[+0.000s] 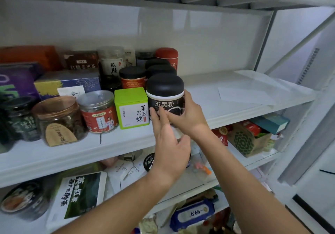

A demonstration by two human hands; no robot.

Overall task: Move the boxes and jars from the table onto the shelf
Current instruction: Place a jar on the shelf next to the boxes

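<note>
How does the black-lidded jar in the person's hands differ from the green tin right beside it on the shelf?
The black-lidded jar is round with a domed black lid; the green tin is square with a flat lime-green lid. The jar's label is dark with white characters; the tin's is white with dark characters. The jar stands taller. The right hand grips the jar and the left hand touches it; nothing touches the tin. Both stand upright on the shelf.

blk jar (pixel 165 97), green tin (pixel 132 107), white shelf (pixel 226 110)
</note>
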